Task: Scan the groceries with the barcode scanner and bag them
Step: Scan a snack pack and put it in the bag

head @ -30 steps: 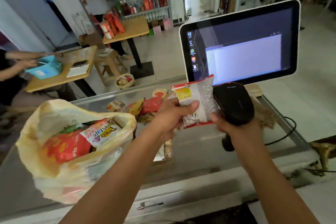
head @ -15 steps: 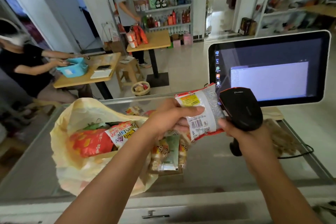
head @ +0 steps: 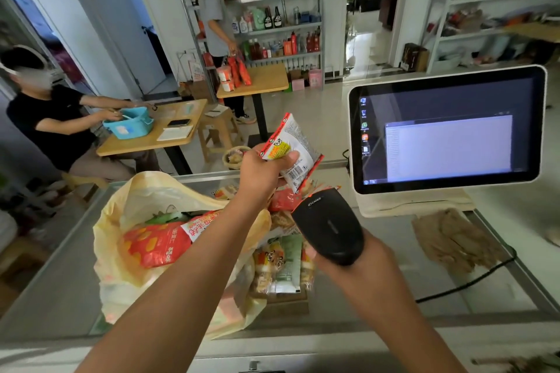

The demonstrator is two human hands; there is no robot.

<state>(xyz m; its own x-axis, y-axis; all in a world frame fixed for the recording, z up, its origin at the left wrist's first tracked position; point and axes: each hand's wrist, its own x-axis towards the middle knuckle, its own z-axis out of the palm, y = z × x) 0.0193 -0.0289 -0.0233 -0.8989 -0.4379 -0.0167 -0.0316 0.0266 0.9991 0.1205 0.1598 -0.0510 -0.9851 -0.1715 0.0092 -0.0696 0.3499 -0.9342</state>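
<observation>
My left hand (head: pixel 264 172) grips a white snack packet with red edges (head: pixel 295 148), held up over the counter with its barcode facing me. Just below and right of it, my right hand (head: pixel 342 260) holds the black barcode scanner (head: pixel 328 225), its head pointing up toward the packet. A yellow plastic bag (head: pixel 142 206) stands open at the left on the glass counter (head: pixel 394 288), with a red snack pack (head: pixel 156 244) and other packs inside. Several more snack packets (head: pixel 280 263) lie on the counter between the bag and the scanner.
A touchscreen monitor (head: pixel 448 127) stands at the right of the counter, with a brown cloth (head: pixel 451 239) and the scanner's black cable (head: pixel 472 281) beside it. Beyond the counter are wooden tables, shelves, a seated person and a standing person.
My left hand lifted the packet up and away from the scanner. My right hand lowered the scanner toward me. The view tilted up.
</observation>
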